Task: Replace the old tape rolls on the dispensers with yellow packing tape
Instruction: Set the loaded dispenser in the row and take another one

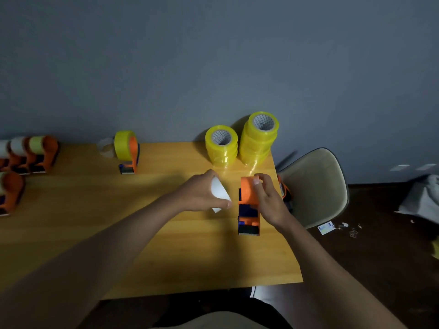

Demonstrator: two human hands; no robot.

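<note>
On the wooden table [166,245], my left hand [202,193] grips a whitish old tape roll [221,193], just left of an orange and black dispenser [248,205]. My right hand [268,200] holds that dispenser by its orange top, fingers curled round it. The dispenser's spool looks bare. Two stacks of yellow packing tape rolls [222,146] [260,138] stand behind the hands near the wall. Another dispenser [128,150] carrying a yellow roll stands at the back centre-left.
Several orange dispensers [31,153] with pale rolls are grouped at the far left. A clear empty roll [106,147] sits by the wall. One more dispenser [285,191] shows behind my right hand at the table's right edge. A beige chair [318,186] stands to the right.
</note>
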